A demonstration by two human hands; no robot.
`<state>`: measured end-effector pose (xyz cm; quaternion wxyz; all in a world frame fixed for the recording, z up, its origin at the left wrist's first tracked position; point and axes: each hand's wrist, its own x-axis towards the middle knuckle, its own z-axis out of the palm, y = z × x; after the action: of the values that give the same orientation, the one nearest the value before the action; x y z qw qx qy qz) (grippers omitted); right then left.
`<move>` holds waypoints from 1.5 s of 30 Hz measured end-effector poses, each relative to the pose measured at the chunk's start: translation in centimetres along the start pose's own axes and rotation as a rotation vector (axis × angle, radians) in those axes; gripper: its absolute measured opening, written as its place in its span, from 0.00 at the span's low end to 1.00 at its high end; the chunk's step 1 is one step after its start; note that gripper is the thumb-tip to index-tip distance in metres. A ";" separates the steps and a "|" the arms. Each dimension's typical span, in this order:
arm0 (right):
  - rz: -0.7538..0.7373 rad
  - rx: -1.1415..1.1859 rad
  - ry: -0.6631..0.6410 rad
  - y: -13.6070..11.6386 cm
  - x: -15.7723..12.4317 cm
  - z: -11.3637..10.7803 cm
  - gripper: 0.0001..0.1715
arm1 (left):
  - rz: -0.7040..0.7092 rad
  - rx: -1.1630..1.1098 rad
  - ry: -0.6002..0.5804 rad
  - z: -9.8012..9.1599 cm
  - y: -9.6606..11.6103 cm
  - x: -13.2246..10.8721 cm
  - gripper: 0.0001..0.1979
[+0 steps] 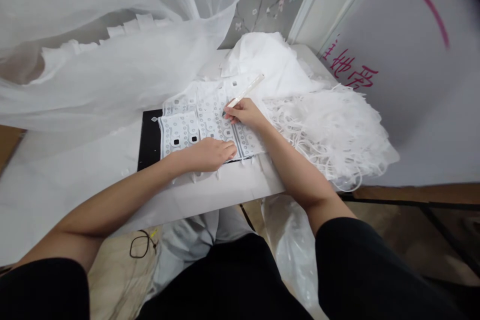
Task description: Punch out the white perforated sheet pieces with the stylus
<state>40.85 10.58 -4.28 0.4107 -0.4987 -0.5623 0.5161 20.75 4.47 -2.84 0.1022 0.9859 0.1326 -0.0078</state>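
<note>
A white sheet with a grey pattern of small rings and squares lies over a black board on the table. My right hand grips a slim white pen, its dark tip pointing down at the sheet. Across the lower part of the sheet rests my left hand, palm down with the fingers extended, nothing seen held in it. Short white tabs hang from the sheet's near edge. What lies under my left palm is hidden.
On the right of the white table sits a heap of white strings and thin fabric, with folded white cloth behind. Sheer white fabric drapes across the left. A whiteboard with pink writing stands at the right.
</note>
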 end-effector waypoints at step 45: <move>0.038 -0.032 -0.051 0.9 0.5 -0.7 0.19 | -0.091 0.084 0.100 0.0 2.5 0.2 0.11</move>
<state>41.56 11.20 -5.12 0.3785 -0.5024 -0.5712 0.5273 21.63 2.16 -2.33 0.0535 0.9814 0.1819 0.0311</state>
